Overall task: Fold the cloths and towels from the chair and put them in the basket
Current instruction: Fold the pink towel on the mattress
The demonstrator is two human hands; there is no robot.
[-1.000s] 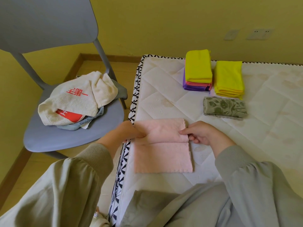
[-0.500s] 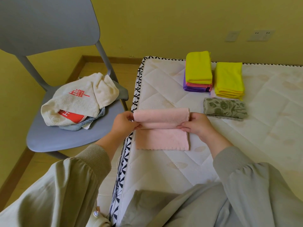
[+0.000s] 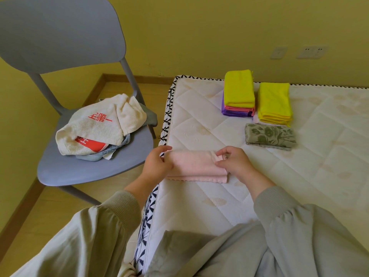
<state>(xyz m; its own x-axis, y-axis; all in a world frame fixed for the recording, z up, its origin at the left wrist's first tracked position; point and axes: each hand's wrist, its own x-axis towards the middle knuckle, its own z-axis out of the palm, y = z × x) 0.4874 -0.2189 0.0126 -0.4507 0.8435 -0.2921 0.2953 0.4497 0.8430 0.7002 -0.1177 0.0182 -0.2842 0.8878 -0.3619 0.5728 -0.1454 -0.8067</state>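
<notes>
Left hand point(image 3: 157, 163), right hand point(image 3: 234, 163) grip pink cloth point(image 3: 194, 165), crosswise.

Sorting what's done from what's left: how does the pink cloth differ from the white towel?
The pink cloth is folded on the mattress; the white towel lies crumpled on the chair. The left hand and right hand hold the pink cloth; neither touches the white towel. The pink cloth is plain; the white towel bears red print. Both are pale fabric.
</notes>
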